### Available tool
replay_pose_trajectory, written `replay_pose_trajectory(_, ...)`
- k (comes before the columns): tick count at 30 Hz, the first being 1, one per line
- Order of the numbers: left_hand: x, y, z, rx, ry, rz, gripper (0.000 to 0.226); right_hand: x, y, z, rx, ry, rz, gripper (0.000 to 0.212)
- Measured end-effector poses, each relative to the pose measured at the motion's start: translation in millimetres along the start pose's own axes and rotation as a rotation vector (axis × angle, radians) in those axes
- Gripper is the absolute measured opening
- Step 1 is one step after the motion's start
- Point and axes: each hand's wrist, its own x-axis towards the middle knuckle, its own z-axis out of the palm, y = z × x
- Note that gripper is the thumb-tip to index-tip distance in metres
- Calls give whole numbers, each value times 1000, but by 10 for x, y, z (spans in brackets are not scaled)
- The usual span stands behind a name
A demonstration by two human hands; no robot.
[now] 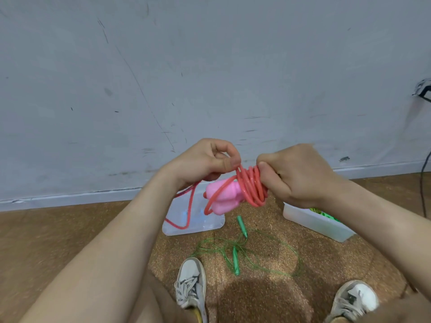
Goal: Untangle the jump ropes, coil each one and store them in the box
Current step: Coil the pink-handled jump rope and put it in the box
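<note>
A pale grey wall (210, 66) is seen across the upper half, and it is marked with many dark scuffs and long thin scratches. Along its bottom a light baseboard (70, 198) is fixed. Below it, a brown speckled floor (58, 234) is laid. Two worn white sneakers with grey laces are placed on this floor, the left shoe (191, 283) and the right shoe (356, 299), well apart. At the right edge a wall socket (423, 89) is partly seen, and a black cable (423, 183) is hung down the wall below it.
</note>
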Motion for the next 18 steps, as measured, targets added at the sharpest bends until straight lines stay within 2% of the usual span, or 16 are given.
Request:
replay_pose_trajectory(2, 70, -97, 58, -170, 16, -8, 31, 17, -37, -40, 204, 69, 62, 33)
replay_pose_trajectory(5, 201, -173, 185, -547, 95, -102, 20, 35, -25, -56, 589, 228, 233, 36)
replay_pose_trajectory(6, 227, -166, 228, -564, 129, -115, 17, 47, -19, -43, 681, 273, 308, 37)
replay_pose_trajectory(7, 237, -143, 291, -516, 154, -100, 28, 62, -4, -23, 751, 312, 395, 36)
replay_pose_trajectory(9, 217, -58, 464, -364, 206, -17, 34, 104, 29, 14, 858, 390, 577, 33)
replay_pose_trajectory(11, 210, 15, 627, -244, 265, 31, 27, 146, 101, 33, 944, 469, 731, 36)
replay_pose_trajectory(13, 228, -8, 702, -34, 299, 7, 24, 157, 177, 31, 1000, 532, 819, 41)
replay_pose_trajectory(18, 150, -2, 711, 1000, 348, 63, 22, 134, 231, 117, 987, 545, 860, 41)
